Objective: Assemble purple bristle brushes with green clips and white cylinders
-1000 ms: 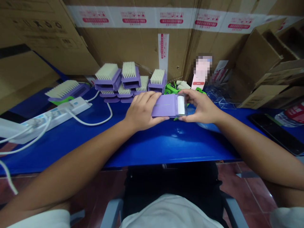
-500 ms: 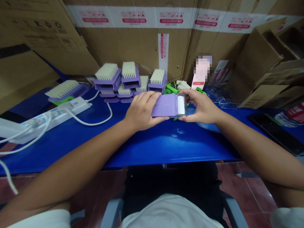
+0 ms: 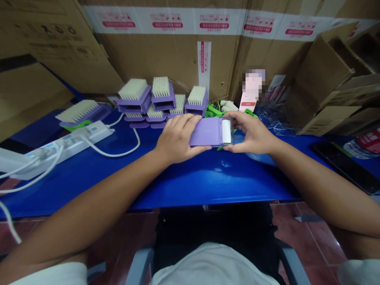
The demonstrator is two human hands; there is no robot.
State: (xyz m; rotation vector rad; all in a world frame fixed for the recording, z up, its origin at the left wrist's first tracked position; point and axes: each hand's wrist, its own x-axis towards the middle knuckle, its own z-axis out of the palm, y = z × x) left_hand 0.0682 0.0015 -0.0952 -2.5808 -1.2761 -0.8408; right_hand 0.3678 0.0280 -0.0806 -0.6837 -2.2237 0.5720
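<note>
A flat purple plastic case (image 3: 206, 132) is held level between my hands, above the front of the blue table. My left hand (image 3: 178, 138) wraps its left end, the thumb along the near edge and the fingers over the top. My right hand (image 3: 251, 132) pinches the clear plastic cover (image 3: 232, 130) at the right end between thumb and fingers. A white ribbed piece (image 3: 226, 131) shows inside that cover. Behind my hands lie green plastic parts (image 3: 214, 111) and small white rolls (image 3: 229, 106), partly hidden.
Purple brushes with cream bristles (image 3: 133, 89) stand stacked against the cardboard boxes (image 3: 175, 51). Another brush (image 3: 78, 111) lies by a white power strip (image 3: 68, 148) with cables. To the right are a phone (image 3: 344, 166), a bottle (image 3: 368, 142) and clear plastic pieces (image 3: 276, 122).
</note>
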